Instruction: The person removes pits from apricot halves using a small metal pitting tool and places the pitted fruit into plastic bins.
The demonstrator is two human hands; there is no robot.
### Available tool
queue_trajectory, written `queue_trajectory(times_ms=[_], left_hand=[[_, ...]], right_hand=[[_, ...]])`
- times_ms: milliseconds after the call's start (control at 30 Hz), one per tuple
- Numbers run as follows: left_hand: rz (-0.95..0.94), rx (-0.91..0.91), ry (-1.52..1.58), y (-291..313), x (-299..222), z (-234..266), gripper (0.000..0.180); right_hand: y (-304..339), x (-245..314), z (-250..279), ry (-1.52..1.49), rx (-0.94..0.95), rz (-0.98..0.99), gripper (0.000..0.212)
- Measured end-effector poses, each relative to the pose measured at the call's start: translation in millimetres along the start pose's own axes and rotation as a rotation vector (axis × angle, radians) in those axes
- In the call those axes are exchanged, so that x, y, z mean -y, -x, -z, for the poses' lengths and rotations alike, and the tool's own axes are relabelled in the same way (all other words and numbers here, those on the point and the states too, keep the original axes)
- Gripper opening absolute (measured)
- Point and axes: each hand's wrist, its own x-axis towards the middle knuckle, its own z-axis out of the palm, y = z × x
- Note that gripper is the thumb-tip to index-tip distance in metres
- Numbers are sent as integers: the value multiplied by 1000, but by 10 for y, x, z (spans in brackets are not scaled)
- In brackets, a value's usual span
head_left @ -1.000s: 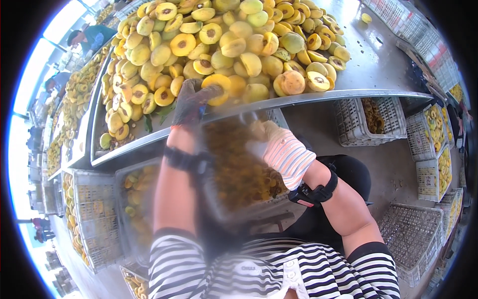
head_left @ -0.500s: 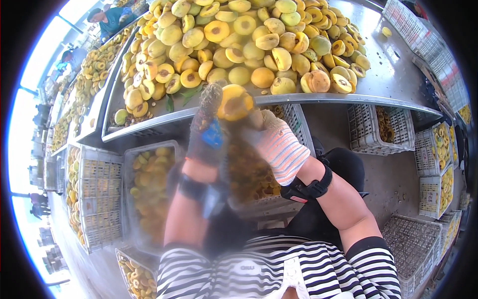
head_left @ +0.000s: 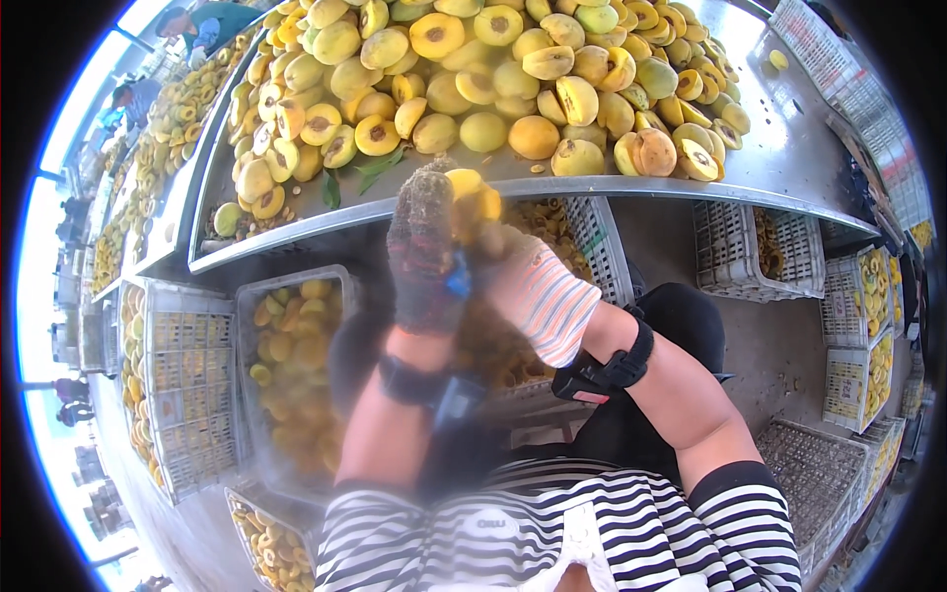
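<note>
Just in front of the metal table's near edge, my left hand (head_left: 424,247), in a dark, dirty work glove, is closed on a yellow peach half (head_left: 475,197). My right hand (head_left: 546,296) wears a pale glove with orange and blue stripes. Its curled fingers meet the peach half from the right; whether they hold a small tool is hidden by blur. A big heap of yellow peaches (head_left: 483,130), many of them halved and some with pits or pit hollows showing, covers the metal table (head_left: 764,133) beyond my hands. Below my hands stands a crate (head_left: 604,252) of cut peach pieces.
A blurred crate (head_left: 347,281) of peaches stands below the table at left, beside a tall, slatted white crate (head_left: 192,395). Stacked crates (head_left: 760,261) sit under the table at right, with an empty-looking crate (head_left: 814,483) nearer. Another person (head_left: 212,30) works at the far left.
Both hands have come slightly nearer to me with the peach half. Its cut face, earlier turned toward me, is now mostly hidden. The view has shifted a little.
</note>
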Motion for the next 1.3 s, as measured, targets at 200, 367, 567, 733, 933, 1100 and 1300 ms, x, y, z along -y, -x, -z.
queue_trajectory(times_ms=[200, 367, 567, 733, 933, 1100, 1300], left_hand=[[30, -34, 134, -90, -6, 52, 25], [60, 13, 184, -167, 7, 80, 26], [-115, 121, 99, -337, 28, 81, 37], [-336, 312, 267, -469, 7, 130, 35], [308, 496, 950, -263, -82, 158, 28], [503, 250, 1318, -167, -221, 444, 34], [801, -123, 1119, 157, -265, 1395, 39]], right_hand=[[91, -113, 60, 654, 131, 597, 19], [232, 445, 356, -738, 321, -425, 18], [264, 254, 365, -1008, 401, -483, 19], [309, 160, 302, -1130, 481, -597, 17], [447, 232, 575, -1001, 658, -639, 16], [605, 480, 736, -610, 583, -552, 11], [741, -18, 801, 170, 528, -248, 23]])
